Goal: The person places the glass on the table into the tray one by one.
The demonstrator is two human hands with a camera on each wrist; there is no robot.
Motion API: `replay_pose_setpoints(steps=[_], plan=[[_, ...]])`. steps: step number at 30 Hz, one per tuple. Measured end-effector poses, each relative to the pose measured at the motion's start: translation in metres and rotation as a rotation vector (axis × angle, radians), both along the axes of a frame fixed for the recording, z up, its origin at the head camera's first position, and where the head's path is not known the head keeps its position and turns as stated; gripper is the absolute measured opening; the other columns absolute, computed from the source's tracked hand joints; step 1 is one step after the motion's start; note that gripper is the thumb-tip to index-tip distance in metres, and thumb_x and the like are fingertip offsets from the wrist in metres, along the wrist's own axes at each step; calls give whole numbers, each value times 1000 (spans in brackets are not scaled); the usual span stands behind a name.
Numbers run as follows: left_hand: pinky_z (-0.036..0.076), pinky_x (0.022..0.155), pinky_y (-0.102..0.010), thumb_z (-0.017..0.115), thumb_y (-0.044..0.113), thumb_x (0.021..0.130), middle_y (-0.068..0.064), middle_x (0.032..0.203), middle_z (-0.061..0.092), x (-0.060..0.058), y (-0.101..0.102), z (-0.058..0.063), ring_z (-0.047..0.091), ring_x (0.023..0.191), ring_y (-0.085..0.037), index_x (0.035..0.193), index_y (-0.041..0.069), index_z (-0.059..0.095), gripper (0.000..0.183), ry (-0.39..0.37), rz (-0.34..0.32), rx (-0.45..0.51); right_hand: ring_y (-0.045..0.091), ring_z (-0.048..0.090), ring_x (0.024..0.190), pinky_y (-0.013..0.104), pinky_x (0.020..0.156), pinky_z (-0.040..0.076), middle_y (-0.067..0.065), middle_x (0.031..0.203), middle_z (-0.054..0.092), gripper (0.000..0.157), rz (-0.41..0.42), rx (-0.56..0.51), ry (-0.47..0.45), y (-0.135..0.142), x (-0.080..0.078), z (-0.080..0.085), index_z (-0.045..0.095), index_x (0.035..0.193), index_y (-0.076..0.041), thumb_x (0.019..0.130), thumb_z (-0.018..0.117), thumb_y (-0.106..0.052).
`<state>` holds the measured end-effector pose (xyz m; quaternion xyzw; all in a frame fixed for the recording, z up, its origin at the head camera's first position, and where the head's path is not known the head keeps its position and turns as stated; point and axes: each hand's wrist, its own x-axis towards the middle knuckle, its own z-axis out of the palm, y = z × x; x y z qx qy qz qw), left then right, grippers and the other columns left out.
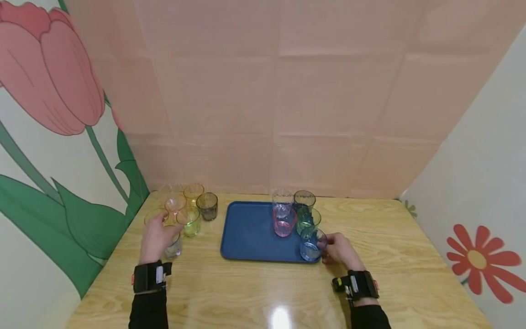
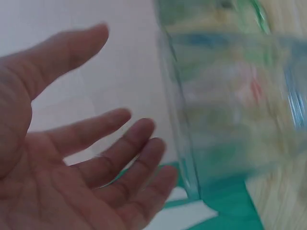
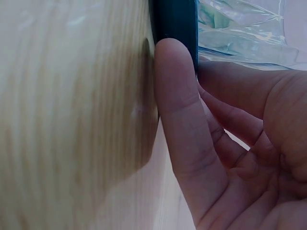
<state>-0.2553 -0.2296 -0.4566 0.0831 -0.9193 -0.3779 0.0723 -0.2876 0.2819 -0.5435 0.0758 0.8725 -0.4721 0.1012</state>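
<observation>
Grained wood [image 1: 234,292] bears a round-cornered tray [image 1: 250,230] holding tinted, see-through tumblers [image 1: 311,249].

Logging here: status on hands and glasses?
Left hand open, table glasses crowding it. Right hand at tray corner, beside blue glass. Five glasses on tray.

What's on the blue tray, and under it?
On the blue tray stand a clear glass, dark glass, pink glass, green glass and blue glass. What's beneath its middle is covered.
</observation>
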Motion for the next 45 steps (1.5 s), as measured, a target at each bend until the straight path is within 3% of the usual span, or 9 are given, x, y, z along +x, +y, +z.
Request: replay_pose_setpoints(steps=[7,11,15,22,31,39,45], plan=[[37,102,-70,71,31,91,-47,136,42,3,-7,-5,39,127,-62,138,-18,44,73,-108,-43,-121,21,64,76,37,61,60,10,89,66,11,8,-7,15,0,-1,-1,71,105,3,99,62,-1],[40,101,-68,79,36,85,-46,139,42,3,-11,-5,43,127,-60,141,-19,39,87,-177,-66,-93,21,65,75,37,62,60,10,89,67,12,6,-14,11,0,-1,-2,71,106,4,98,63,0],[37,104,-68,84,35,81,-46,145,33,5,-15,-4,37,132,-59,147,-18,28,101,-276,-74,-38,20,64,74,36,62,60,9,88,66,12,6,-15,-3,0,-3,-1,71,106,4,99,63,-1],[39,103,-67,84,26,82,-46,145,33,6,-14,-1,39,130,-59,147,-19,24,99,-322,-62,-47,21,64,75,36,62,60,10,87,66,10,2,-14,-13,1,-4,-1,71,104,3,99,63,-1],[44,95,-65,77,27,84,-45,137,42,7,-14,2,47,123,-57,140,-16,31,85,-275,-40,-6,21,64,73,36,61,60,9,86,66,10,-4,-15,3,0,-3,-1,71,103,2,98,64,0],[43,94,-64,79,33,83,-39,137,39,8,-13,4,45,123,-53,142,-10,33,86,-134,10,22,21,65,74,37,61,60,10,86,66,10,-4,-17,0,0,-2,-2,72,102,3,98,63,1],[45,88,-62,79,34,82,-37,131,39,7,-11,5,45,113,-49,145,-7,36,86,-55,53,22,22,64,75,36,61,60,10,86,66,10,4,-5,0,0,-2,-1,72,102,3,98,63,0]])
